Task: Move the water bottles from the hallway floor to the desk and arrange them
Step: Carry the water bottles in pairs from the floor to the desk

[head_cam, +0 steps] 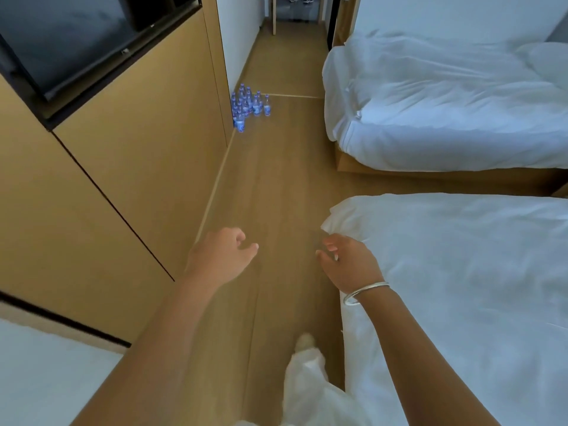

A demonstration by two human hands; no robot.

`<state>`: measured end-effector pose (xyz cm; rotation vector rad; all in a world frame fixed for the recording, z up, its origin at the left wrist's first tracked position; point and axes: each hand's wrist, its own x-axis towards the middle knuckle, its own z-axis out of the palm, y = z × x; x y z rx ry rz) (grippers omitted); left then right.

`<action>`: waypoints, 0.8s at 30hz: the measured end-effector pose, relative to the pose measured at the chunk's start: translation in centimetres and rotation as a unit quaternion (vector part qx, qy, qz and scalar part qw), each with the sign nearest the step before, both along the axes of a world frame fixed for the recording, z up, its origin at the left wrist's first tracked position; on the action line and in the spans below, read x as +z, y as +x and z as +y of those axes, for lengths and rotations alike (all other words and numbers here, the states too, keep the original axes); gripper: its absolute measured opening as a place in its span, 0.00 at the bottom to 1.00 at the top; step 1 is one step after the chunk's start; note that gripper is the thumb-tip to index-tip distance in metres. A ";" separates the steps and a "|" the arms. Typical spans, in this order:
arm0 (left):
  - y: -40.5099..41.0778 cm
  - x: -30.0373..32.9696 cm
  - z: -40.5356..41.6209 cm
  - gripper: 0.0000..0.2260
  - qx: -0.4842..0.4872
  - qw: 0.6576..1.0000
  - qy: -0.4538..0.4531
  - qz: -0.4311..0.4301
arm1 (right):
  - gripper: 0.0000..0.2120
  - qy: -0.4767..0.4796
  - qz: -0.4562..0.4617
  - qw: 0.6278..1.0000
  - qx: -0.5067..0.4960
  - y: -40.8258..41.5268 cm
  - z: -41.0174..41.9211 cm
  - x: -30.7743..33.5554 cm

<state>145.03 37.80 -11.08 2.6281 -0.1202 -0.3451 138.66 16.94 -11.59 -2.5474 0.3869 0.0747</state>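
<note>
Both the left hand (222,256) and right hand (350,263) are held empty, fingers loosely curled, well apart from the water bottles (248,106) clustered upright on the wooden floor (276,186).

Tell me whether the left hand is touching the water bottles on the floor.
Apart. The head view shows the left hand empty in the foreground, with a long stretch of bare floor between it and the water bottles standing by the wall.

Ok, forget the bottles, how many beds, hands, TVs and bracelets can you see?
Beds: 2 (near bed, far bed)
Hands: 2 (left hand, right hand)
TV: 1
Bracelet: 1
Total: 6
</note>
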 end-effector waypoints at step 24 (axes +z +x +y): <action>46.3 2.5 -14.3 0.17 0.060 0.996 -0.013 -0.058 | 0.17 -0.009 -0.023 0.997 0.069 47.1 -13.8 0.4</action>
